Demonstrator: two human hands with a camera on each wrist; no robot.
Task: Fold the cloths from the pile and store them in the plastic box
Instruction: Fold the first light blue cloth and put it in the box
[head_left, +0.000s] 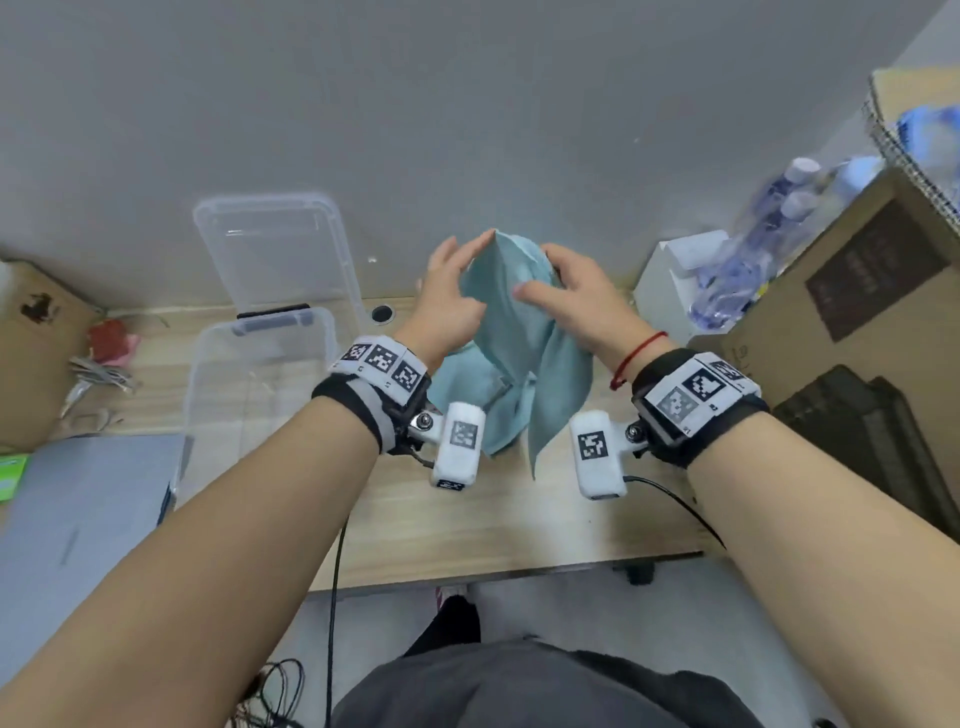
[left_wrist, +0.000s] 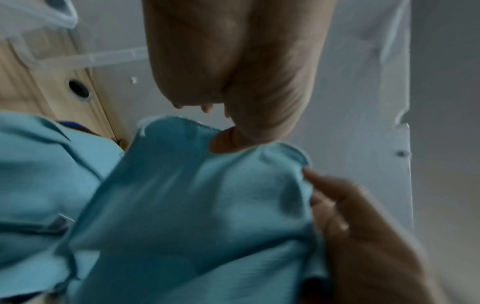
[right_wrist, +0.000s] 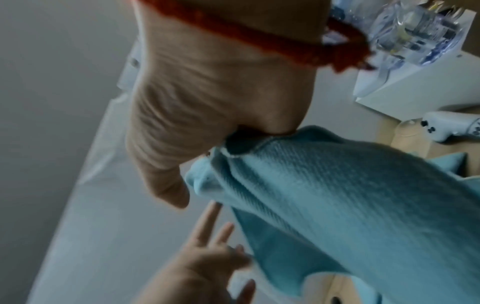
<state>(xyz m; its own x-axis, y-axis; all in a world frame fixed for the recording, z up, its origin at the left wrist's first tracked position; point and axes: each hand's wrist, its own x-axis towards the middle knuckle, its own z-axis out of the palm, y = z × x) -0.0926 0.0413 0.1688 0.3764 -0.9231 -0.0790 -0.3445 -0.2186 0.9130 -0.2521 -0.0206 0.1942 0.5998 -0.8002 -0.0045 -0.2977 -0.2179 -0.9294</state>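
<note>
Right hand (head_left: 576, 299) gripping the raised teal cloth (head_left: 511, 332), left hand (head_left: 447, 296) with fingers spread touching its edge, plastic box (head_left: 260, 384) standing open beside.

A light blue cloth (head_left: 511, 332) hangs crumpled in the air above more blue cloths (head_left: 467, 395) piled near the desk's back edge, while the clear plastic box (head_left: 218, 395) sits open toward the left side, its lid (head_left: 275, 249) upright.
</note>
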